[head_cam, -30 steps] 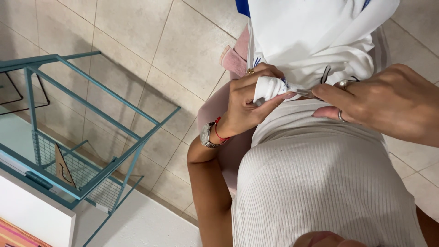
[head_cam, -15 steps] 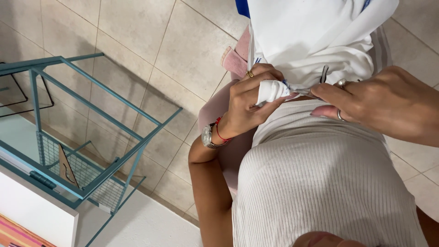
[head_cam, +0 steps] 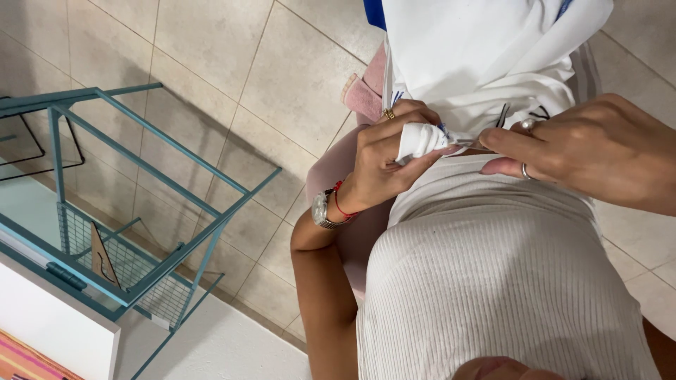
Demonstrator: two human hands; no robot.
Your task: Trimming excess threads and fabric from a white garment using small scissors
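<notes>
A white garment [head_cam: 486, 56] with thin dark stripes hangs in front of my body, over my white ribbed top [head_cam: 493, 281]. My left hand [head_cam: 384, 165], with a watch, a red thread bracelet and a gold ring, is closed on a bunched fold of the white garment. My right hand [head_cam: 591, 158], wearing silver rings, pinches the cloth edge right beside the left hand's fingertips. Both hands touch the garment at waist height. Whatever lies between the fingertips is too small to make out.
A teal metal rack [head_cam: 141, 232] with a wire mesh shelf stands at the left on the beige tiled floor [head_cam: 211, 63]. A white surface [head_cam: 49, 331] sits under it. A pink slipper [head_cam: 366, 91] shows on the floor near the garment.
The hands have stayed on the garment and shifted only slightly. The view has drifted a little.
</notes>
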